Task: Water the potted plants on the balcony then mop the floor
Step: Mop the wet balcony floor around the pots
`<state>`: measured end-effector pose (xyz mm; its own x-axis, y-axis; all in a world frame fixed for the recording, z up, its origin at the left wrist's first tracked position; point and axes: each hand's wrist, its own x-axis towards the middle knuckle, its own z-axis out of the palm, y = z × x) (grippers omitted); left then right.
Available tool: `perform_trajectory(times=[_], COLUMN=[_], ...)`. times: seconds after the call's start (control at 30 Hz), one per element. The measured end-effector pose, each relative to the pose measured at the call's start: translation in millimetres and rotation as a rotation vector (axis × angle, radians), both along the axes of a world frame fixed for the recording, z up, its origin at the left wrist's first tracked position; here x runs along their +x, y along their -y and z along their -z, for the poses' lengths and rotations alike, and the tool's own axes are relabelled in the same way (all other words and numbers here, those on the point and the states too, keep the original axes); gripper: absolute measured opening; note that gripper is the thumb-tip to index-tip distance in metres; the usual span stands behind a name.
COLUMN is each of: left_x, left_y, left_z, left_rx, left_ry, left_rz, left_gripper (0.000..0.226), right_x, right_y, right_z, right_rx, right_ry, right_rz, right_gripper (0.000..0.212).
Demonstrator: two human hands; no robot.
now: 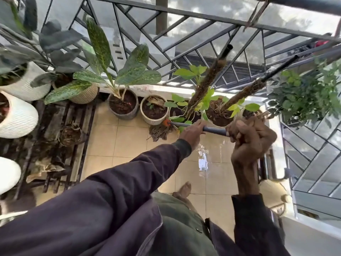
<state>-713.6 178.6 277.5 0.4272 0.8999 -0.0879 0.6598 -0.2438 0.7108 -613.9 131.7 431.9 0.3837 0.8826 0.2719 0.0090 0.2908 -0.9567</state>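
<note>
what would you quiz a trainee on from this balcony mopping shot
1. True or false: the left hand and the right hand both grip the mop handle.
2. The mop head lies: A) on the tiles at the foot of the cream pot; B) in a bucket; C) on the wooden rack.
3. Fill in: the glossy patch of floor below the hands looks ____.

Key: 1 true; 2 A; 3 wet.
</note>
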Motion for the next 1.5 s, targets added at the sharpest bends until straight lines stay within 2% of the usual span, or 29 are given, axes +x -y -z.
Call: perform_trajectory(times=[0.13, 0.27, 0.33, 0.4, 0.6, 0.97, 1.07, 1.2, 1.43, 1.5], left_x=[-12, -13, -9, -6, -3, -51, -59, -54, -16, -4], left_y=[-13, -13, -12, -13, 6, 49, 62, 66, 46, 36], left_z=[20, 19, 15, 11, 12, 36, 38, 27, -2, -8], left_rx=[-0.173, -0.206, -0.22, -0.216, -0.17, -0.222, -0.216, -0.112, 0.081, 0.118], left_ry=[0.007, 0.058, 0.077, 0.074, -0.045, -0.325, -0.382, -0.297, -0.103, -0.075], left_rz=[0.064, 0.023, -0.036, -0.048, -0.022, 0.069, 0.084, 0.046, 0.043, 0.031], left_gripper=[0.027, 0.017, 0.019, 0.019, 0.025, 0.033, 0.029, 0.027, 0.015, 0.019], right_x=[-13, -16, -15, -9, 16, -2, -4, 0, 15, 16], right_y=[1, -10, -18, -24, -26, 11, 24, 28, 20, 15], right_z=[28, 26, 22, 17, 18, 52, 53, 32, -22, -26], right_rx=[-0.125, -0.126, -0.151, -0.185, -0.225, -0.318, -0.309, -0.216, -0.004, 0.037], right_ry=[0.058, 0.087, 0.086, 0.051, -0.089, -0.34, -0.399, -0.379, -0.204, -0.176], right_rz=[0.049, 0.05, 0.063, 0.061, 0.024, 0.043, 0.032, 0.003, -0.059, -0.066], right_gripper=[0.035, 0.038, 0.046, 0.041, 0.045, 0.039, 0.039, 0.025, 0.028, 0.031])
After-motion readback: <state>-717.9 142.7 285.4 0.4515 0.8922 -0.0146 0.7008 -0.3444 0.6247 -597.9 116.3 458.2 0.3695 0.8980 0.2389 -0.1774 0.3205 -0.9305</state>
